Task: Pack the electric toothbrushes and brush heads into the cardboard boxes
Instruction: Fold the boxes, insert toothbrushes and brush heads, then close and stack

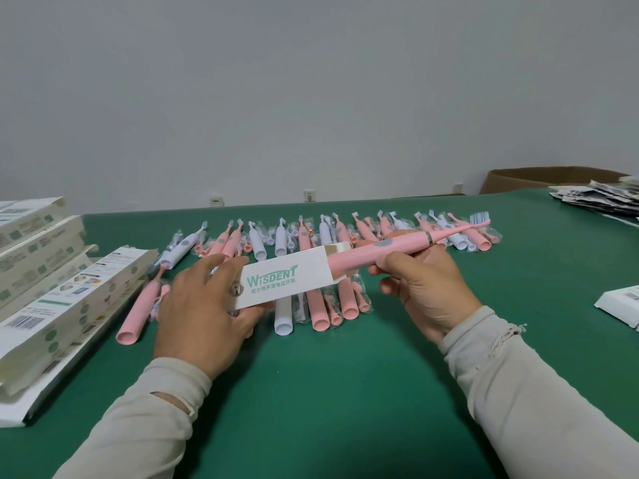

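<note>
My left hand [204, 309] grips a white cardboard box [283, 281] printed with green lettering, held above the green table [328, 392] with its open end to the right. My right hand [422, 288] holds a pink electric toothbrush [408, 245] by its handle. The handle's base sits inside the box's open end, and the brush head points up to the right. Behind and under my hands lie several pink and white toothbrushes [345, 236] and bagged brush heads [301, 311] in rows.
Stacked white printed boxes [52, 271] fill the left edge of the table. A flat white box [622, 304] lies at the right edge, a pile of leaflets [601, 198] at the far right, and a brown carton [539, 178] stands behind the table.
</note>
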Action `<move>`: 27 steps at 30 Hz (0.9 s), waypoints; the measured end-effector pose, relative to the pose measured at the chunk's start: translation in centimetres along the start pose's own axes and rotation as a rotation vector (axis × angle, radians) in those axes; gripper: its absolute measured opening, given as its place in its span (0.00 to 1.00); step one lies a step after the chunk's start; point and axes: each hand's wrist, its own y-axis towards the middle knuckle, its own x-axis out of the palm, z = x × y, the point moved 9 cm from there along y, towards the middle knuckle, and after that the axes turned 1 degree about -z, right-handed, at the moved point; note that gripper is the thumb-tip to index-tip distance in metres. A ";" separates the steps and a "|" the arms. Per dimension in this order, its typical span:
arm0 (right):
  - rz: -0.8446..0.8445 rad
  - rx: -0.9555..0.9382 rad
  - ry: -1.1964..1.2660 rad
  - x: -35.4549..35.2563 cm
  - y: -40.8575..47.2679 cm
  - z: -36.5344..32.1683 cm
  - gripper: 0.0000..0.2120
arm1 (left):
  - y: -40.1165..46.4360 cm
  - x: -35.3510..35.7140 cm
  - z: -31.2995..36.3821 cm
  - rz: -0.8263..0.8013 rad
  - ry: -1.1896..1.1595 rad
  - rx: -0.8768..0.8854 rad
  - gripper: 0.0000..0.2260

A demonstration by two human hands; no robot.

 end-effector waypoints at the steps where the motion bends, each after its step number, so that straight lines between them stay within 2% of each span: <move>1: -0.004 0.014 0.013 0.0 0.0 0.1 0.11 | 0.0 0.0 0.0 0.000 -0.002 0.003 0.31; 6: -0.013 0.104 0.124 0.0 0.0 0.7 0.13 | 0.0 0.3 -0.2 -0.011 -0.007 0.010 0.32; 13: -0.033 0.155 0.168 0.1 0.0 1.1 0.04 | 0.0 0.4 0.0 -0.032 -0.020 0.023 0.33; 21: -0.168 0.184 -0.064 1.6 -0.5 1.9 0.19 | -0.1 0.4 0.4 -0.026 -0.068 0.056 0.30; 23: -0.091 0.203 0.025 1.0 -0.3 1.9 0.23 | 0.0 0.3 -0.2 -0.006 -0.062 0.009 0.31; 27: 0.159 0.133 0.236 -1.9 0.3 1.2 0.09 | 0.0 0.2 -0.5 0.018 -0.032 -0.026 0.31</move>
